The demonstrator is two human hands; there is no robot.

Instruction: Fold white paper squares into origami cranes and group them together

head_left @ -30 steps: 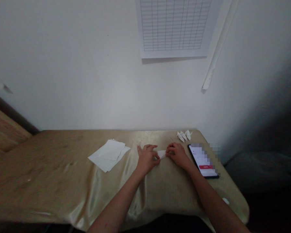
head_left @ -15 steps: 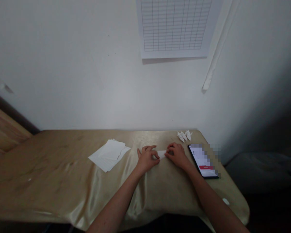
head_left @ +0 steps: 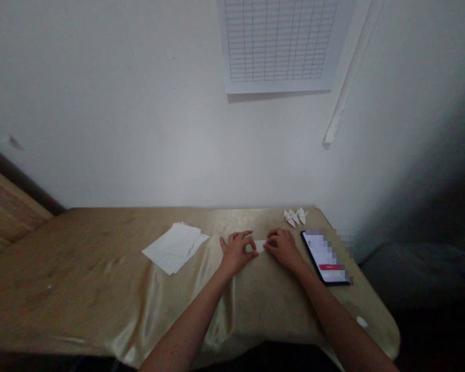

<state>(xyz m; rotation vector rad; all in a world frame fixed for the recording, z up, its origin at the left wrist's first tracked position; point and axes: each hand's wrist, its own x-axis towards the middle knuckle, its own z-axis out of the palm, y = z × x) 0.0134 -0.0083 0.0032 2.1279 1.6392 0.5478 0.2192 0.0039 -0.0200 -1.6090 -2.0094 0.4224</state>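
Observation:
A small folded piece of white paper [head_left: 260, 246] lies low over the cloth between my two hands. My left hand [head_left: 237, 252] has its thumb and index finger curled at the paper's left edge, its other fingers lifted and spread. On the opposite edge, my right hand [head_left: 282, 247] pinches the paper between thumb and fingers. Parts of the paper are hidden behind the fingertips. Beyond my right hand stand several small folded paper figures [head_left: 295, 217], pointed in shape.
A stack of white paper sheets [head_left: 174, 248] lies left of my hands. To the right is a phone [head_left: 325, 258] with its screen lit. A gold cloth [head_left: 101, 279] covers the table, which meets a white wall [head_left: 139, 129]. A printed grid sheet [head_left: 279, 46] hangs there.
My left thumb and index finger have shifted slightly right along the paper. My right hand keeps nearly the same place.

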